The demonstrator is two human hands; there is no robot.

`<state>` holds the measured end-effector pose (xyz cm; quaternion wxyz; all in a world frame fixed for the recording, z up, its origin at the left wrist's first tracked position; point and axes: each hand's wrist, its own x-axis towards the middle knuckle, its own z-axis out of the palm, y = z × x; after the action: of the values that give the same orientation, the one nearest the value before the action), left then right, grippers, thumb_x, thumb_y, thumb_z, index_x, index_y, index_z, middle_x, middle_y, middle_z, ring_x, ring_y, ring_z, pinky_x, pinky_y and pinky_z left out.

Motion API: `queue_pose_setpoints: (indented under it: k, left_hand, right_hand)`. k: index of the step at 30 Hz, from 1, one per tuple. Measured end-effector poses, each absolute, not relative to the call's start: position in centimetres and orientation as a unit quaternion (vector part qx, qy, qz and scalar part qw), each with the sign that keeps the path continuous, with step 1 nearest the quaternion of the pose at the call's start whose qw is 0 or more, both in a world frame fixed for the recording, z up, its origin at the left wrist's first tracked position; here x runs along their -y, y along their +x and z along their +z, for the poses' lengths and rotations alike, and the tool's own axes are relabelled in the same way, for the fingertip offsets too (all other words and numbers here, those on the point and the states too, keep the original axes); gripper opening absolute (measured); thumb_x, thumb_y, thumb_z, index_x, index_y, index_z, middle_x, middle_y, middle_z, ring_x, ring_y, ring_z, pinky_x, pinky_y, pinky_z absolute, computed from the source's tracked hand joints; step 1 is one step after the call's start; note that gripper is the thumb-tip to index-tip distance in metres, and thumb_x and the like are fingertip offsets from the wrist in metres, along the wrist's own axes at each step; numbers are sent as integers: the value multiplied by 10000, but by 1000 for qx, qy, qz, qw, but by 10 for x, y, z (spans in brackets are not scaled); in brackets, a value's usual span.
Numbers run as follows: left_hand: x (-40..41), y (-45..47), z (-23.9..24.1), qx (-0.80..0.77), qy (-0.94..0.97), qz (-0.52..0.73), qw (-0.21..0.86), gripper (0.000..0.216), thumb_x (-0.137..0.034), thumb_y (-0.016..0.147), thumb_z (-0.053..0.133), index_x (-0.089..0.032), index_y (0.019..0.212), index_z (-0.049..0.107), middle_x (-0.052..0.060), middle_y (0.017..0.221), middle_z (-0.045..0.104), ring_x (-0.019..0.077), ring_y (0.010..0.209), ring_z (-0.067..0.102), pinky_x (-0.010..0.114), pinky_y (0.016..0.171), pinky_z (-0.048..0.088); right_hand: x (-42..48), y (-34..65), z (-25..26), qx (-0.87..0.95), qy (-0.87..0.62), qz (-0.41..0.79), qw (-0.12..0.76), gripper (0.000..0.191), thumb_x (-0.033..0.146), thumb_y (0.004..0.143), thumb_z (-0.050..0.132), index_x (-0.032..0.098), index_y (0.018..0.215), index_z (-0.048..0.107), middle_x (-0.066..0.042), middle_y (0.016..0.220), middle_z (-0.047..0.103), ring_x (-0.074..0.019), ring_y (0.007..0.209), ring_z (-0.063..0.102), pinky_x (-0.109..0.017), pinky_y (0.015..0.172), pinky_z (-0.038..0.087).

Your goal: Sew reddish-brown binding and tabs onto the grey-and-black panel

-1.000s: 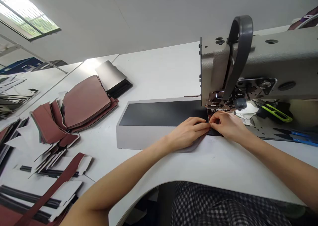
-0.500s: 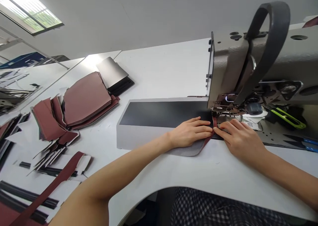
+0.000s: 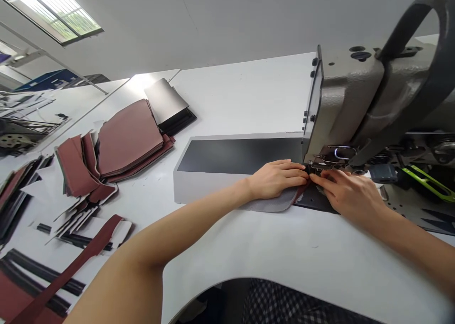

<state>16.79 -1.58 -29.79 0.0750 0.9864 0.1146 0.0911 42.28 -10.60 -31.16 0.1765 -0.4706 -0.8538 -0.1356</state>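
- From the head camera, the left hand (image 3: 275, 179) lies open and flat, fingers together, pressing down on a grey-backed leather piece (image 3: 270, 203) with a maroon edge, not gripping it.
- The right hand (image 3: 346, 196) curves over the piece's far end, its fingertips (image 3: 316, 179) close beside the presser foot (image 3: 322, 165). Whether they pinch the edge or only press is hidden.
- The piece lies on the white table (image 3: 249, 101), its end reaching the foot of the sewing machine (image 3: 341, 96).
- Even pressure from both hands, with fingers close to the foot but clear of it, looks like sound handling for keeping the edges aligned.
- Further left lie stacks of maroon leather pieces (image 3: 128, 139); yellow-green thread snips (image 3: 426, 184) sit behind the machine's head.
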Motion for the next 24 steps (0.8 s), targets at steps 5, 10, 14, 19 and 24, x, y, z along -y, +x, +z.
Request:
queue_pose_setpoints:
  k: [5, 10, 14, 19, 24]
  left_hand:
    - [10, 172, -295, -129, 985, 88, 79, 392, -171, 1054, 336, -212, 1285, 650, 28, 1435, 631, 195, 1406, 507, 349, 1171, 414]
    - [12, 173, -294, -147, 981, 86, 89, 366, -181, 1053, 366, -216, 1277, 653, 43, 1422, 640, 200, 1390, 519, 376, 1179, 408]
    - [13, 173, -297, -145, 980, 99, 95, 362, -156, 1033, 388, -215, 1271, 653, 41, 1401, 655, 195, 1376, 534, 376, 1183, 411]
    - [46, 184, -304, -242, 958, 137, 65, 367, -127, 1022, 379, -208, 1246, 658, 37, 1364, 679, 188, 1356, 557, 411, 1187, 412]
    - [88, 201, -306, -349, 924, 154, 14, 351, -171, 1029, 418, -187, 1326, 604, 57, 1402, 649, 230, 1372, 538, 448, 1151, 443]
  right_hand:
    - [115, 429, -308, 852, -455, -140, 216, 389, 58, 944, 501, 211, 1211, 739, -51, 1049, 736, -154, 803, 668, -294, 715, 482]
    - [121, 431, -307, 844, -468, -116, 236, 381, 42, 926, 502, 240, 1104, 775, -25, 964, 742, -129, 688, 648, -277, 604, 460]
    - [120, 431, -309, 845, -465, -80, 252, 364, 73, 948, 485, 244, 1099, 769, -25, 978, 742, -146, 727, 670, -291, 640, 493]
    - [126, 436, -307, 831, -489, 18, 265, 334, 173, 1002, 431, 227, 1145, 728, -49, 1001, 738, -191, 774, 693, -334, 698, 534]
    - [144, 421, -294, 776, -561, 134, 256, 299, 446, 1017, 491, 254, 1147, 680, -35, 959, 712, -184, 706, 673, -312, 594, 539]
